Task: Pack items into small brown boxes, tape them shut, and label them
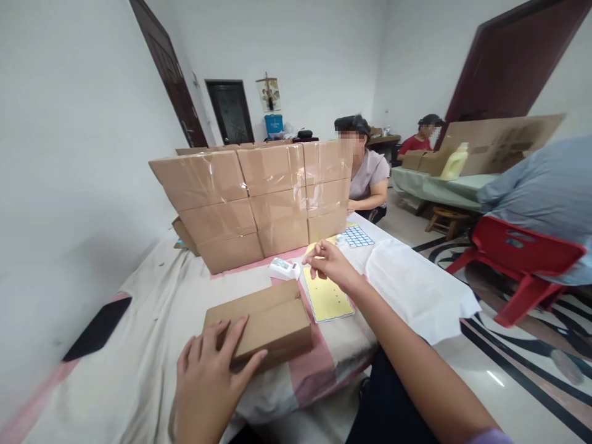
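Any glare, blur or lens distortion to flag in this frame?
Head view: soft, even indoor light; glare on the taped stacked boxes and glossy floor. Head view: wide-angle bend slants the dark door at right. Head view: left hand on the cardboard box and right hand look fairly sharp.

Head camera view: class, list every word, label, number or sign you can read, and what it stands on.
No text is legible anywhere.
Wall poster: too blurred to read.
White device: label too small.
Blue grid sheet: cells too small.
Yellow sheet: only dots, no words.
Stacked cartons: no print visible.
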`<state>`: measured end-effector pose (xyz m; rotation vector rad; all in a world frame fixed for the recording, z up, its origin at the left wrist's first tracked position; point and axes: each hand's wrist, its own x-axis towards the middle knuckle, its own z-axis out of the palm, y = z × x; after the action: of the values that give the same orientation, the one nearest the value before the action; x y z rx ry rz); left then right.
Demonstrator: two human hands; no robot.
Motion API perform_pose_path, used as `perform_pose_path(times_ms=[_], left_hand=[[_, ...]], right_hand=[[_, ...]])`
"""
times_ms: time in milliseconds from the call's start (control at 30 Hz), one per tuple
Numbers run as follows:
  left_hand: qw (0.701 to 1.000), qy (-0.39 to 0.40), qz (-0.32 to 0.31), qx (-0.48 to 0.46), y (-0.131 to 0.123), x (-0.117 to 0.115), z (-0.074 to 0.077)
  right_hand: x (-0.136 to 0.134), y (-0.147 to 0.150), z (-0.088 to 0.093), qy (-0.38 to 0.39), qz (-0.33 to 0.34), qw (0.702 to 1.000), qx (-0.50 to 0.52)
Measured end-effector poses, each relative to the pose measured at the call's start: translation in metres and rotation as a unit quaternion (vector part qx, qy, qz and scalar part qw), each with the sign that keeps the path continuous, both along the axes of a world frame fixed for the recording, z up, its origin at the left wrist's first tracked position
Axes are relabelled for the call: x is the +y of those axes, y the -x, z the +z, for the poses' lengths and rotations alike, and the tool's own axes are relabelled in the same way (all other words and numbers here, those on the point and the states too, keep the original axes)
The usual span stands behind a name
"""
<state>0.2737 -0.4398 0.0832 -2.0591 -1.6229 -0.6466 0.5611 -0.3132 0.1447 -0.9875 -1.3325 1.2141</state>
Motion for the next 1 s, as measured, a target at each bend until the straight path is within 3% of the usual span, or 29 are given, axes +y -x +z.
perform_pose_path(times_ms=[100, 200, 333, 400, 533, 633, 767, 867, 1000], left_hand=[[0.999, 0.031, -0.007, 0.028, 0.000, 0.001, 0.011], [0.999, 0.034, -0.018, 0.039, -0.011, 0.001, 0.036], [0.995, -0.038, -0.081, -0.052, -0.046, 0.014, 0.073], [0.982, -0.033, -0.141, -0.124, -0.065, 0.025, 0.084], [0.950, -0.049, -0.227, -0.211, -0.083, 0.036, 0.085], [0.946, -0.140, -0.214, -0.199, -0.082, 0.029, 0.076], [0.924, -0.167, -0.204, -0.277, -0.072, 0.013, 0.067], [0.907, -0.138, -0.180, -0.354, -0.060, 0.008, 0.070], [0.903, 0.008, -0.185, -0.387, -0.044, 0.015, 0.080]], right_hand=[[-0.025, 0.010, -0.006, -0.082, 0.004, 0.995, 0.049], [-0.041, 0.020, -0.012, -0.104, 0.024, 0.993, 0.051], [-0.060, 0.028, -0.009, -0.144, 0.028, 0.989, 0.015], [-0.069, 0.029, -0.008, -0.187, 0.036, 0.982, -0.006], [-0.079, 0.032, -0.010, -0.259, 0.050, 0.963, -0.050], [-0.083, 0.035, -0.010, -0.312, 0.028, 0.947, -0.076], [-0.084, 0.037, -0.007, -0.421, -0.019, 0.894, -0.153], [-0.077, 0.032, -0.008, -0.399, -0.011, 0.878, -0.264], [-0.062, 0.030, -0.021, -0.292, 0.086, 0.876, -0.375]])
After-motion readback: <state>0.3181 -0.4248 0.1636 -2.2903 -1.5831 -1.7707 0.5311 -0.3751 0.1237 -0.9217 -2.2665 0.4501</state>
